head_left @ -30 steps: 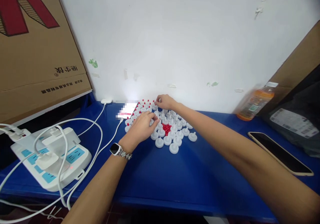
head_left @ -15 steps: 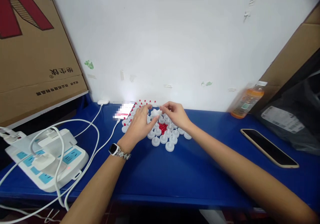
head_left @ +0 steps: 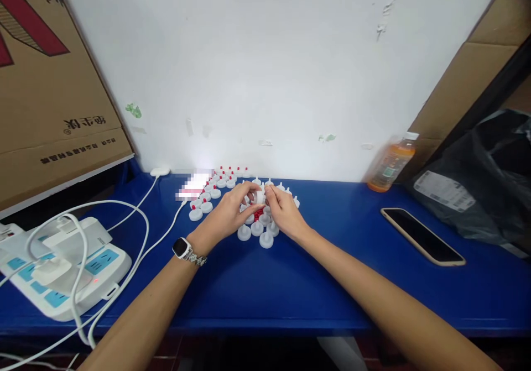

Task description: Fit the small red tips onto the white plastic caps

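My left hand (head_left: 233, 208) is closed around the rim of a white nozzle cap (head_left: 259, 197), held sideways just above the others. My right hand (head_left: 285, 212) pinches at the spout side of that cap. What lies between its fingertips is hidden. Below both hands is a small pile of red tips (head_left: 258, 214), partly covered by my fingers. Around it stand several white nozzle caps (head_left: 266, 240) with bare spouts. Left of my hands, several white caps with red tips (head_left: 196, 214) are set out in rows reaching back towards the wall.
A lit phone (head_left: 194, 186) on a cable lies behind the rows. At left, a power strip (head_left: 99, 266) and looping white cables cover the blue table (head_left: 290, 299). On the right are a dark phone (head_left: 423, 236), an orange drink bottle (head_left: 391, 163) and a black plastic bag (head_left: 477, 166).
My hands have come together, and a single white cap is now held between them. The view has turned slightly to the right.
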### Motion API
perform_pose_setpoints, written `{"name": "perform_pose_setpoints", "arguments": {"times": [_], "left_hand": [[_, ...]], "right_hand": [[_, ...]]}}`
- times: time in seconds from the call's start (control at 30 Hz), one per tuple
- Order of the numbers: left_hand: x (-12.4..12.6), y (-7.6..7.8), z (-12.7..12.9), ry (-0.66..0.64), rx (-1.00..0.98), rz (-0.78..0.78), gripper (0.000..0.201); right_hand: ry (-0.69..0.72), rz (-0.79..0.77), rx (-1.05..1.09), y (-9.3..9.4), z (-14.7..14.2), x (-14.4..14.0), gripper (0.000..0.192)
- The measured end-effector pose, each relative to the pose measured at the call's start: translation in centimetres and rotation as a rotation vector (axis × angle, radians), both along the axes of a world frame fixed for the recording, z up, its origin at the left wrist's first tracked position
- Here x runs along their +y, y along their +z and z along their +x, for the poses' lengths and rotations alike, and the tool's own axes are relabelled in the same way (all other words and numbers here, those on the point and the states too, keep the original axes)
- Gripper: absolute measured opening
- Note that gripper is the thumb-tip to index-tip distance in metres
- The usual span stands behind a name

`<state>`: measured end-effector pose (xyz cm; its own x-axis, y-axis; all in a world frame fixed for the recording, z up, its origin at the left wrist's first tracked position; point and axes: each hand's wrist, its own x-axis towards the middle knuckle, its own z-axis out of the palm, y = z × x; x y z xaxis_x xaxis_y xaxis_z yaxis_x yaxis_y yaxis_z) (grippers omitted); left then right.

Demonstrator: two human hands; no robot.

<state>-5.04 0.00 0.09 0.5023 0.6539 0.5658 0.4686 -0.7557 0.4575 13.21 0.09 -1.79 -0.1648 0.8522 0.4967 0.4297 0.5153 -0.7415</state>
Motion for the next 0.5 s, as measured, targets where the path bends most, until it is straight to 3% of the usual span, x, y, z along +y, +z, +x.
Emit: {"name": "perform_pose_setpoints", "arguments": {"times": [0.17,0.23,0.3,0.37,0.5], "left_hand": [[-0.1,0.9,-0.9,0.007,0.113,0.207,0.025],[-0.2,1.1,-0.9,0.002,0.136,0.248,0.023],[-0.3,1.2,-0.7,0.005,0.105,0.243,0.024],[-0.3,1.2,-0.4,0.019,0.007,0.167,0.027],[0.6,1.3,-1.2,0.055,-0.382,-0.058,0.028]], "right_hand": [[0.154,-0.356,0.305,0.9,-1.0,0.6,0.048],[0.209,-0.573,0.392,1.8,-1.4,0.3,0.046],[0.221,-0.664,0.397,2.6,-1.5,-0.1,0.044],[0.154,-0.519,0.323,3.0,-1.3,-0.4,0.045],[-0.167,-0.030,0.075,2.9,0.3,-0.2,0.048]]}}
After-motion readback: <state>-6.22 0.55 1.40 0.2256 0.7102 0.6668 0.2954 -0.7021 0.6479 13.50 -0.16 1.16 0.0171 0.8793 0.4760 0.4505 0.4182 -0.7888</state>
